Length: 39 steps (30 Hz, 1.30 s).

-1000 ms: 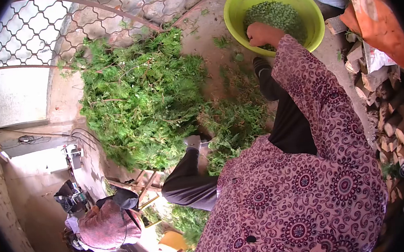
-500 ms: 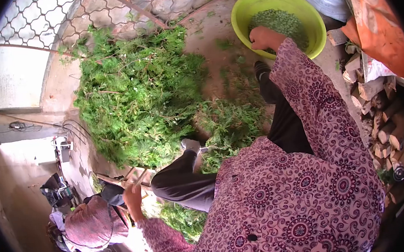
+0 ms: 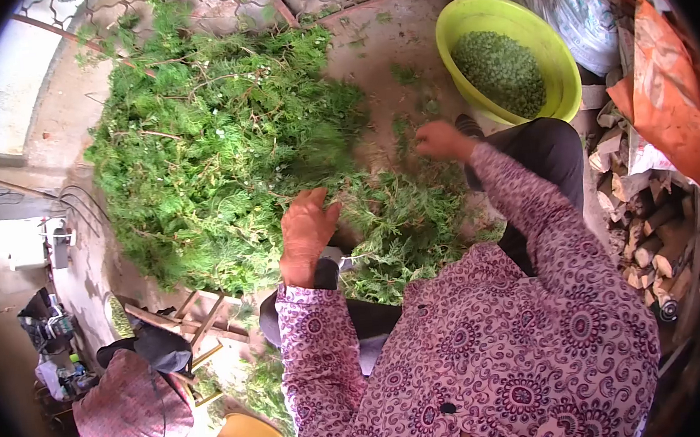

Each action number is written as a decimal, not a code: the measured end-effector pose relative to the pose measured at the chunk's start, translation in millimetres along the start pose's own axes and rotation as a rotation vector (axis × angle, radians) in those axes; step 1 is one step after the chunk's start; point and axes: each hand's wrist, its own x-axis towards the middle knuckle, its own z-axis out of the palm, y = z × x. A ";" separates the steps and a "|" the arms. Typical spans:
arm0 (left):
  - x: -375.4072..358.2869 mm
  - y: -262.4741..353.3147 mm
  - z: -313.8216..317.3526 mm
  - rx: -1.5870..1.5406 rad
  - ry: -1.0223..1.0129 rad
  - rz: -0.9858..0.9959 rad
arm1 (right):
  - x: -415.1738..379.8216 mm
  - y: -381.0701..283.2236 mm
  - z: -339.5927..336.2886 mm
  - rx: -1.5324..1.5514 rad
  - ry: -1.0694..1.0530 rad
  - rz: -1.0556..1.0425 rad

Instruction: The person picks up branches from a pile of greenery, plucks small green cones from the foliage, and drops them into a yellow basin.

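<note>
A spread pile of cut green conifer branches point(image 3: 203, 156) covers the floor in front of me, dotted with small pale cones or berries. My left hand point(image 3: 309, 229) is over the pile's near edge, back of the hand up, fingers stretched forward and thumb apart. Nothing shows in it. Between the pile and the basin is my right hand point(image 3: 443, 139), its fingers curled; whether anything is inside them is hidden. A yellow-green plastic basin point(image 3: 566, 75) at the upper right holds many small green cones or berries point(image 3: 499, 72). Looser sprigs point(image 3: 404, 222) lie between my legs.
Stacked firewood point(image 3: 660, 241) and an orange sheet point(image 3: 663, 83) line the right side, with a white sack point(image 3: 577, 11) behind the basin. Another person in a patterned head covering point(image 3: 130, 412) sits at lower left, near a wooden frame point(image 3: 201, 319) and an orange-yellow container point(image 3: 250, 433).
My right hand has left the basin and moved toward the branches. My left hand has come from the lower left to the pile's edge. The view has shifted too.
</note>
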 end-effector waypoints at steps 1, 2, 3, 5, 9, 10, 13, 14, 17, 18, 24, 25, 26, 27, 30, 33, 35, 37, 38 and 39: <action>1.6 -2.8 5.3 -0.022 -0.005 -0.003 | 2.8 -13.1 19.9 0.043 -0.038 0.024; 2.6 -4.2 7.4 0.072 -0.149 -0.078 | 4.9 -27.1 38.0 0.089 -0.071 0.007; 2.8 -4.9 8.0 0.165 -0.297 -0.153 | 5.7 -40.6 57.0 0.137 -0.108 -0.011; 8.8 -3.0 -3.4 0.140 -0.291 -0.122 | 10.3 -59.5 100.7 0.144 -0.200 0.048; 21.3 3.7 -39.3 -0.123 0.032 -0.053 | 21.1 -101.4 151.3 0.051 -0.345 -0.085; 21.9 2.0 -40.6 -0.088 0.017 -0.063 | 21.1 -106.7 169.2 0.050 -0.359 -0.085; 19.0 4.1 -15.8 0.185 -0.081 0.042 | 28.8 -114.3 201.8 -0.086 -0.269 -0.219; 18.7 16.1 -16.3 0.265 -0.201 0.123 | 29.4 -114.8 204.2 -0.041 -0.362 -0.135; 6.9 29.5 13.4 -0.010 -0.176 0.152 | 32.1 -112.2 203.0 0.054 -0.590 0.062; 4.5 33.5 14.5 -0.063 -0.177 0.178 | 27.4 -108.8 199.5 0.039 -0.651 0.058; -3.1 51.3 0.8 -0.070 -0.280 0.155 | 25.9 -89.7 177.5 -0.054 -1.005 0.013; -5.9 53.0 -1.8 -0.121 -0.306 0.173 | 36.6 -88.5 180.7 -0.050 -1.010 0.010; -9.1 53.5 -4.2 -0.123 -0.305 0.168 | 44.4 -89.1 185.9 -0.054 -1.014 0.008; -12.4 53.7 -5.5 -0.143 -0.254 0.162 | 56.4 -90.2 196.2 0.074 -0.728 0.086; -12.2 46.9 -12.6 -0.149 -0.148 0.109 | 98.1 -94.9 222.3 0.143 -0.242 0.081; -9.8 41.1 -24.3 -0.152 -0.067 0.056 | 130.4 -108.8 227.0 0.187 -0.115 0.215; -10.0 39.0 -29.2 -0.175 -0.045 0.042 | 144.1 -106.9 236.8 0.180 -0.142 0.246; -10.3 36.5 -31.5 -0.146 -0.035 0.012 | 155.1 -104.7 247.0 0.109 -0.114 0.330; -10.7 35.9 -32.1 -0.148 -0.039 0.004 | 158.2 -104.4 245.1 0.109 -0.124 0.327; -11.4 35.7 -32.8 -0.154 -0.047 0.002 | 159.7 -103.7 238.9 0.085 -0.157 0.323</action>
